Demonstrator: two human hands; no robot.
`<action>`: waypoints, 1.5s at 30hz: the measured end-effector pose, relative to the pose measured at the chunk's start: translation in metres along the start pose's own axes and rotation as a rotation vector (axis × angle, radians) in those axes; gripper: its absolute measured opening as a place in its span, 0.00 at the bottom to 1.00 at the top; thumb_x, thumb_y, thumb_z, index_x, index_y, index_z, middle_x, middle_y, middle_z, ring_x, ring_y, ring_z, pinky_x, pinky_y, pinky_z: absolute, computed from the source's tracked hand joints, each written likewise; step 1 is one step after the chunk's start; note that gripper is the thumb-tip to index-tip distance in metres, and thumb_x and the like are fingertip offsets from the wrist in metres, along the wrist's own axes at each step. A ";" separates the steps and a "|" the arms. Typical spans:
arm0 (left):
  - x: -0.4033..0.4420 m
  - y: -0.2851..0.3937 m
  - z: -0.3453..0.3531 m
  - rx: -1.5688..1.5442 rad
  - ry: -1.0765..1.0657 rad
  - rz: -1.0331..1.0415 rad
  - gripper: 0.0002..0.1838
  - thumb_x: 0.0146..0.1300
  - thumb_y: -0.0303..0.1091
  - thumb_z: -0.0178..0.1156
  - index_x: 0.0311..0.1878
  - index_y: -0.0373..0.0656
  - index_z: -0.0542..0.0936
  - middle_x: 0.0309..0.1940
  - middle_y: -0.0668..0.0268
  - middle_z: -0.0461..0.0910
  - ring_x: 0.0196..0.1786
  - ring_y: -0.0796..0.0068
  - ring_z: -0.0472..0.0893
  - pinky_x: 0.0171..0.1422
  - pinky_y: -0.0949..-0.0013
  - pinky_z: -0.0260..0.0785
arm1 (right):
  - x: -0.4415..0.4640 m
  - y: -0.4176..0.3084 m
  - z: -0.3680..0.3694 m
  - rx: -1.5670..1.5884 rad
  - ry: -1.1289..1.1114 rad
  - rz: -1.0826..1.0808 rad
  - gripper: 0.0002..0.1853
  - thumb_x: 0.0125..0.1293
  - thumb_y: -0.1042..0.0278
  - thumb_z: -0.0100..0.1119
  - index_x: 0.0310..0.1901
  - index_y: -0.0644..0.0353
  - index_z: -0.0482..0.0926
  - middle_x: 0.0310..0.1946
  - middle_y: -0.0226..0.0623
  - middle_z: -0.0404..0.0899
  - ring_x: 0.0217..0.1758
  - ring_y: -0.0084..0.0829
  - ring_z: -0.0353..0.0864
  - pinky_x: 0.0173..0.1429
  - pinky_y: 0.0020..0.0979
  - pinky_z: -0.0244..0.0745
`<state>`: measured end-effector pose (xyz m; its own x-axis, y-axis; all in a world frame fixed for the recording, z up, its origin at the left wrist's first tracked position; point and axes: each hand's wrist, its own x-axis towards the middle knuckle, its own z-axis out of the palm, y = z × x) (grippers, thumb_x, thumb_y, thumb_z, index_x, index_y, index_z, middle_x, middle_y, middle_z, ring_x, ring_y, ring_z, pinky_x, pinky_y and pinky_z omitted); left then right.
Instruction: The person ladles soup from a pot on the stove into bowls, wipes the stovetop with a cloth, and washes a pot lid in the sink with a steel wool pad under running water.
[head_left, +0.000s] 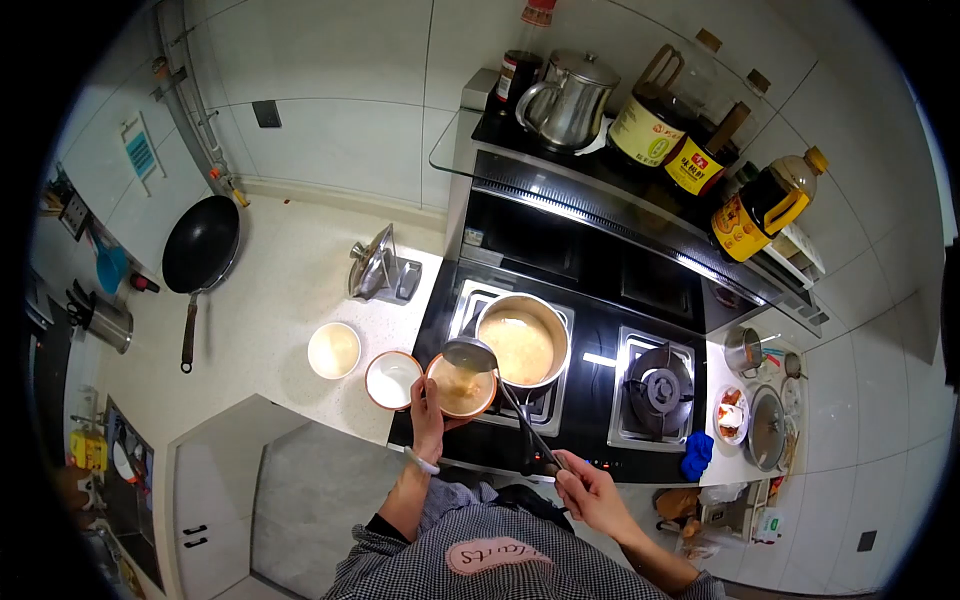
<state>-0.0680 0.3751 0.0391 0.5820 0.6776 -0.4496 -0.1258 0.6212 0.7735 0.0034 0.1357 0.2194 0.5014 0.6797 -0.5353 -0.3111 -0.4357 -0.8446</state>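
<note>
My left hand [428, 422] grips the rim and side of a bowl [464, 402] holding cloudy liquid with some solids. In my right hand [588, 487] is the long dark handle of a ladle [469, 354], whose head is over that bowl, beside the pot. The pot [521, 340], with pale, milky-brown liquid inside, sits on the left burner. Just left of the held bowl stands a white bowl with a brown rim [393, 380]. Further left on the counter is another bowl [334, 350] with pale contents.
A lid on a stand [372, 265] is behind the bowls, and a black wok [201, 245] lies at the left. The right burner [660, 390] has a blue cloth [697, 455] beside it. A kettle [567, 100] and sauce bottles [650, 125] stand on the shelf above.
</note>
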 end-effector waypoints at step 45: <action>-0.156 0.017 0.180 0.427 -0.427 -0.088 0.26 0.72 0.53 0.42 0.65 0.48 0.60 0.56 0.59 0.71 0.46 0.62 0.82 0.30 0.62 0.83 | -0.023 0.190 -0.171 -0.289 0.932 -0.449 0.12 0.64 0.67 0.55 0.46 0.62 0.79 0.33 0.40 0.76 0.29 0.33 0.76 0.37 0.32 0.73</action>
<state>-0.0161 0.2090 0.2030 0.8573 0.3583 -0.3696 0.2193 0.3953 0.8920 0.0707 -0.0638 0.0723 0.9787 0.1476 0.1429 0.1961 -0.4643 -0.8637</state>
